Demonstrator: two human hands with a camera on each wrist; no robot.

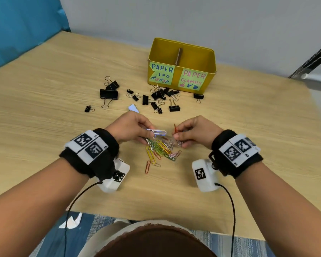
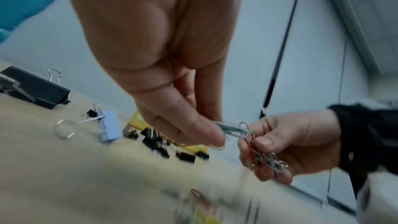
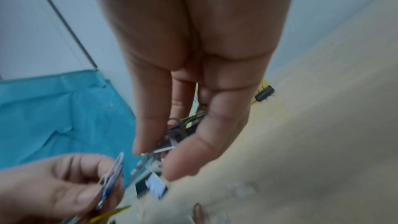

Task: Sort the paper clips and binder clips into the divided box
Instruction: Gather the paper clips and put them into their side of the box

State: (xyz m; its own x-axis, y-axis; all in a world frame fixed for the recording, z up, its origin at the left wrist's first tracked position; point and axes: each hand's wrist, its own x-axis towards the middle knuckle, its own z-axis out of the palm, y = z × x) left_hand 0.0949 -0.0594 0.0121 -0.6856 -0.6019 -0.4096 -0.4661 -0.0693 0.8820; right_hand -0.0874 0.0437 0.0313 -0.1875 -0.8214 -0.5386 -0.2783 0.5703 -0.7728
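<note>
Two hands raised just above a wooden table [image 1: 44, 86], both pinching paper clips. Left hand [image 1: 130, 127]: thumb and fingers pressed together on a few white and blue clips [image 1: 158, 132], held flat and pointing toward the other hand; same pinch confirmed in the left wrist view [image 2: 231, 130]. Right hand [image 1: 195, 130]: fingers curled round a small bundle of clips [image 2: 263, 157], one red clip [image 1: 175, 127] sticking upward from the pinch; bundle partly hidden by the fingers, count not discernible. Directly below and between the hands: loose pile of coloured paper clips [image 1: 160, 150] on the table, with one orange clip [image 1: 147, 166] lying apart at its near edge. Farther back: scattered black binder clips [image 1: 157, 97] of mixed sizes, the largest [image 1: 108, 94] at the left of the spread, plus one pale blue binder clip [image 1: 133, 108] near the left hand. Behind these, touching none clearly: yellow divided box [image 1: 209, 58], upright, split by a central divider [image 1: 178, 56]; left compartment labelled for paper clips [image 1: 161, 73], right for paper clamps [image 1: 193, 79]. Compartment contents not visible. Wrist bands with printed markers [image 1: 90, 143] on both forearms.
</note>
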